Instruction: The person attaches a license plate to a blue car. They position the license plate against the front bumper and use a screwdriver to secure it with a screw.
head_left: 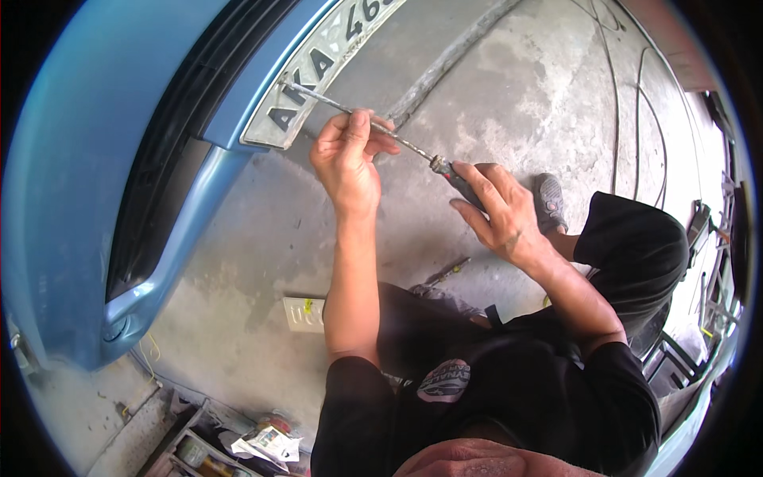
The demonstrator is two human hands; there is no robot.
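Observation:
A long-shafted screwdriver point(413, 148) with a dark handle slants between my hands, its tip touching the face of a white licence plate point(334, 49). The plate is mounted on the front bumper point(213, 179) of a blue car. My left hand point(350, 171) pinches the shaft near its middle, thumb on top and fingers behind. Around the handle's end, my right hand point(505, 213) is closed, with thumb and fingers on it. Whether a screw sits under the tip is too small to tell.
Another white plate point(299, 316) lies on the concrete floor by my left arm. A thin tool point(449, 272) rests near my legs. Dark cables point(638, 119) run across the floor at the far right. An open box point(187, 453) of supplies stands at the near left.

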